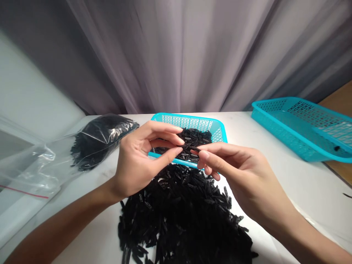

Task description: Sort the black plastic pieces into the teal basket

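Observation:
My left hand (140, 157) and my right hand (233, 165) meet over a turquoise basket (189, 116). Between their fingertips they pinch one slim, dark, slightly curved piece (189, 147), the left hand at one end and the right at the other. I cannot make out its exact kind. Behind the fingers, many similar small black pieces (198, 135) lie inside the basket. Below the hands a large heap of black pieces (187, 216) spreads over the white table, reaching the basket's near side.
A clear zip bag (101, 139) part full of black pieces lies on the left. Another turquoise basket (291, 135) stands at the right, with a small dark piece (337, 148) in it. A grey curtain (181, 55) hangs behind the white table (239, 126).

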